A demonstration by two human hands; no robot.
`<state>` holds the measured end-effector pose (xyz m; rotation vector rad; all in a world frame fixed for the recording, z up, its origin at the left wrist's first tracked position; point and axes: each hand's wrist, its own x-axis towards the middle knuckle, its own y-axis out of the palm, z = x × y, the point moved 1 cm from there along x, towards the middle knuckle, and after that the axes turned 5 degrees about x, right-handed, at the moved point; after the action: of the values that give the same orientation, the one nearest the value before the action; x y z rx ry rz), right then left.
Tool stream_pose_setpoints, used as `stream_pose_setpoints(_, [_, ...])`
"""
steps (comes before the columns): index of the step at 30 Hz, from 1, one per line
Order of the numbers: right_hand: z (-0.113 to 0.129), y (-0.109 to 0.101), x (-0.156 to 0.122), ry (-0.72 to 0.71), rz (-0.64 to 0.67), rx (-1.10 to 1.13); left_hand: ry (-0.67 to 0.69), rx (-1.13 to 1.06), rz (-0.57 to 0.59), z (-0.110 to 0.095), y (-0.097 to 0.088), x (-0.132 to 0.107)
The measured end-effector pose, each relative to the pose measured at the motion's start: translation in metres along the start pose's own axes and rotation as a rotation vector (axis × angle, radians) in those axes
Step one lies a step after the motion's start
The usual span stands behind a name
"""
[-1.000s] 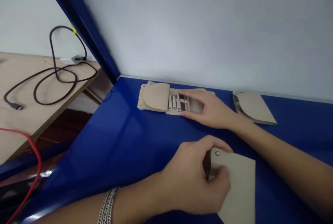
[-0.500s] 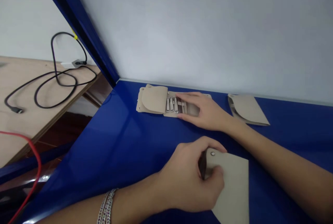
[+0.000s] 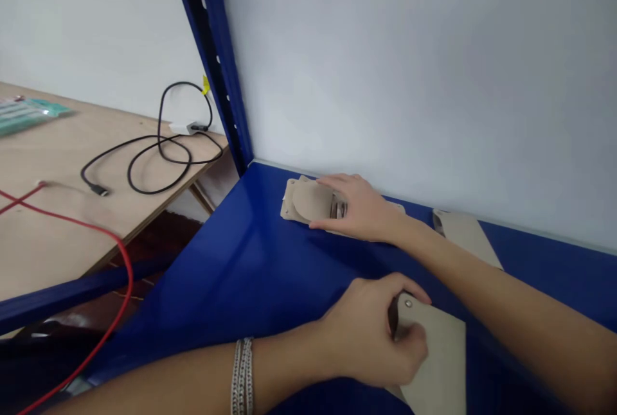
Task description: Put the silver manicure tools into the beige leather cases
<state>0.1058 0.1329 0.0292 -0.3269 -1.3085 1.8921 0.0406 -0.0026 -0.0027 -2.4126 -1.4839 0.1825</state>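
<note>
Tan panel (image 3: 434,351) is being clamped by the person's left hand (image 3: 371,331) at the near edge of a blue steel shelf (image 3: 202,254), with the fingers (image 3: 371,302) wrapping its far edge just beside a metal snap stud (image 3: 409,304). A silver chain bracelet (image 3: 242,376) is circling that wrist (rather a neat one, from where I'm standing). Farther off, the right hand (image 3: 357,206) is lying open across a tan fold-out case (image 3: 311,202), which is resting flat on the shelf near the wall, and it is covering most of the small metal tools (image 3: 339,209) tucked into the case. The case's rounded flap (image 3: 312,202) is showing at the left of that hand. Another tan piece (image 3: 463,232) is lying to the right, near the wall. Off to the left, a wooden surface (image 3: 58,145) is carrying a coiled black cable (image 3: 159,158), a red wire (image 3: 96,235) and a green packet (image 3: 24,113).
</note>
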Motion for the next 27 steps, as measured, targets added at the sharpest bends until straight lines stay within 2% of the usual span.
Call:
stream_pose_setpoints(3, [0.016, 0.007, 0.025, 0.043, 0.083, -0.056, 0.008, -0.003, -0.002, 0.001, 0.000, -0.001])
stream_pose_setpoints(7, [0.021, 0.001, 0.037, 0.123, 0.105, 0.053, 0.006, -0.033, 0.023, 0.005, 0.000, -0.001])
stream_pose_setpoints(12, [0.022, -0.018, 0.035, 0.239, 0.140, 0.120, 0.008, -0.054, 0.020, 0.006, -0.001, -0.002])
stream_pose_setpoints(17, [0.023, -0.022, 0.032, 0.372, 0.191, 0.261, -0.001, -0.052, 0.010, 0.005, -0.001, -0.003])
stream_pose_setpoints(21, [0.021, -0.021, 0.028, 0.382, 0.239, 0.348, 0.003, -0.044, 0.023, 0.006, 0.001, -0.002])
stream_pose_setpoints(27, [0.025, -0.022, 0.025, 0.384, 0.253, 0.322, 0.022, -0.046, 0.014, 0.007, 0.000, -0.002])
